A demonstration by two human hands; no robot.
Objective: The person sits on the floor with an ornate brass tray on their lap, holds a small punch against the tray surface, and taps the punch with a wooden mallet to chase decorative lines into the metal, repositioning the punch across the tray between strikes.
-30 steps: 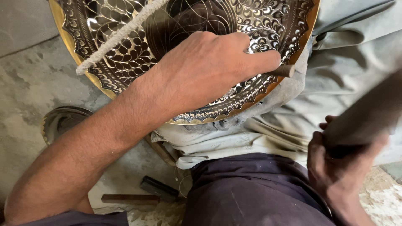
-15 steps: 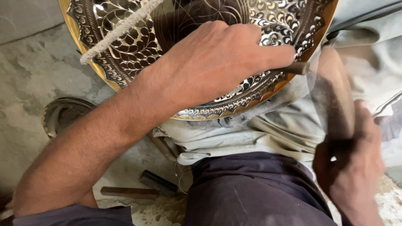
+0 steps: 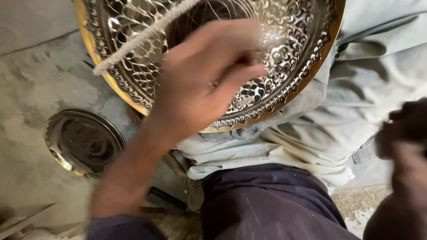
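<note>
Brass shines along the scalloped rim of one large round tray (image 3: 284,95), its face covered in dense engraved floral scrollwork, silver-bright against dark recesses, with a plainer dark circle toward the middle. It stands tilted on the person's lap, propped against pale grey cloth (image 3: 311,138) over the legs. One thick, pale twisted cord (image 3: 142,38) runs slantwise across its upper left. The left hand (image 3: 209,75) lies over the tray's face, blurred, fingers curled as if pinching something small; what it holds cannot be made out. The right hand (image 3: 407,133) is at the right edge, well apart from the tray, heavily blurred and seemingly closed around something dark; I cannot tell what. On the concrete floor (image 3: 40,80) to the left lies one second, smaller round plate (image 3: 82,142), dull and dark inside with a gilt scalloped edge. Just beside the knee lies one dark rod-like tool (image 3: 167,199).
</note>
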